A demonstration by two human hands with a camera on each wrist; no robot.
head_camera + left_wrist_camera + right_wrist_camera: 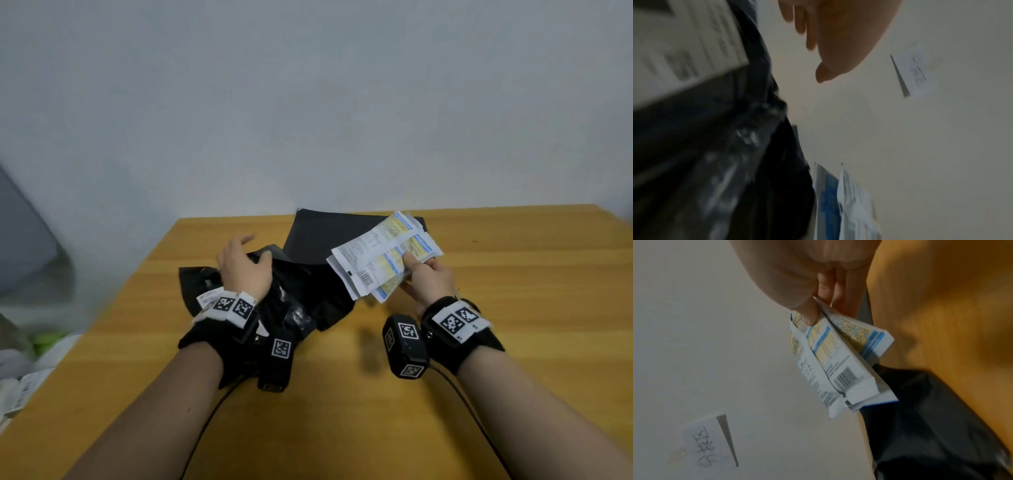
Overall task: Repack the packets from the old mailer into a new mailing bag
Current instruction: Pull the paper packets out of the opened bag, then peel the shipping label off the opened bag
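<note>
wooden table (513, 274) before plain wall. our right hand (428, 279) pinches fanned packets (383, 255) at 2 o'clock — already out. left hand (245, 269) hangs slack over crumpled old mailer (301, 294); new bag (325, 236) at 12, flat — filling remains.

My left wrist view smears the crumpled black plastic old mailer (705, 146) and its white label (684, 48); beside that mailer, the blue-and-white packets (849, 203) run off-frame.
</note>
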